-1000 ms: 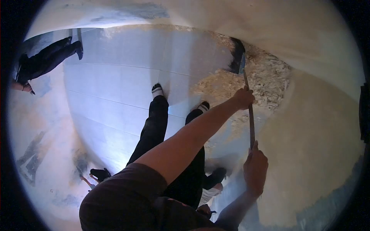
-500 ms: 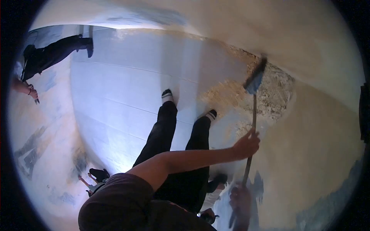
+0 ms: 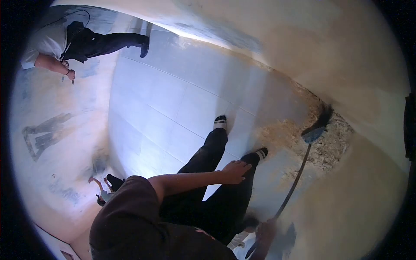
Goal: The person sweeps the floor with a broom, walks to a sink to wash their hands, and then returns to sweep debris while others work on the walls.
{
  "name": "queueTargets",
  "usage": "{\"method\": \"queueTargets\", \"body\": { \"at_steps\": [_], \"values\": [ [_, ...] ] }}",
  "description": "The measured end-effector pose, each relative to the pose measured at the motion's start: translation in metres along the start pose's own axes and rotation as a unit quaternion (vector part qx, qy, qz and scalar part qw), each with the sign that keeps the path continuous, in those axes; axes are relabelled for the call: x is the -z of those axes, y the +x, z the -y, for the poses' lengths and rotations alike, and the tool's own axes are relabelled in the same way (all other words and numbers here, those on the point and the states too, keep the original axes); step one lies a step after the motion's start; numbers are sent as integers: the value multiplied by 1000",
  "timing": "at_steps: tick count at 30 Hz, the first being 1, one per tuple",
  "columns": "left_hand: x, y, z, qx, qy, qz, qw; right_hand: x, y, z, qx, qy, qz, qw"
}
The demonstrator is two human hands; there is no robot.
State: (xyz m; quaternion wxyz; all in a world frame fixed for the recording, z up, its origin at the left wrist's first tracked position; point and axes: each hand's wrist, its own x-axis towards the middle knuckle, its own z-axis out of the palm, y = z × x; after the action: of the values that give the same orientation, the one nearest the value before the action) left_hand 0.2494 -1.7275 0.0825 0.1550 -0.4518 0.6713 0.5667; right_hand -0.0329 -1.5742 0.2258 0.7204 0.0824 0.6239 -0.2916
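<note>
A long-handled broom (image 3: 295, 184) reaches up and right from my body. Its dark bristles (image 3: 321, 118) rest at the floor corner, against a heap of pale, crumbly debris (image 3: 338, 145). Around the lower end of the handle, my right hand (image 3: 266, 230) is closed. My left hand (image 3: 236, 171) is off the broom, its fingers stretched out over my dark trouser leg (image 3: 236, 190) near the knee.
Looser tan debris (image 3: 279, 132) spreads beside my foot on the grey floor (image 3: 164, 91). Stained walls curve around. At upper left a person (image 3: 52, 45) holds a small tool by the wall; another person (image 3: 108, 188) is at lower left, one arm against the wall.
My left hand has let go of the broom handle and moved left over my leg. The view has shifted, so the broom and corner appear lower and farther right.
</note>
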Motion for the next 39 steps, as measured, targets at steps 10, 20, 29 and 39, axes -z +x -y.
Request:
{"method": "queueTargets", "body": {
  "at_steps": [10, 20, 29, 39],
  "values": [
    [29, -46, 40, -31, -22, -9, 999, -94, -100, -38, -123, -71, -140, 980],
    [-5, -49, 55, -3, -27, 60, 998, -37, 26, -125, 17, -423, 43, 905],
    [-43, -24, 46, 39, -39, -15, 998, 65, 51, 4, -57, -183, -113, 975],
    [-73, -6, 17, 42, -81, -14, 996, 128, 70, 156, -33, -200, -182, 962]
  ]
}}
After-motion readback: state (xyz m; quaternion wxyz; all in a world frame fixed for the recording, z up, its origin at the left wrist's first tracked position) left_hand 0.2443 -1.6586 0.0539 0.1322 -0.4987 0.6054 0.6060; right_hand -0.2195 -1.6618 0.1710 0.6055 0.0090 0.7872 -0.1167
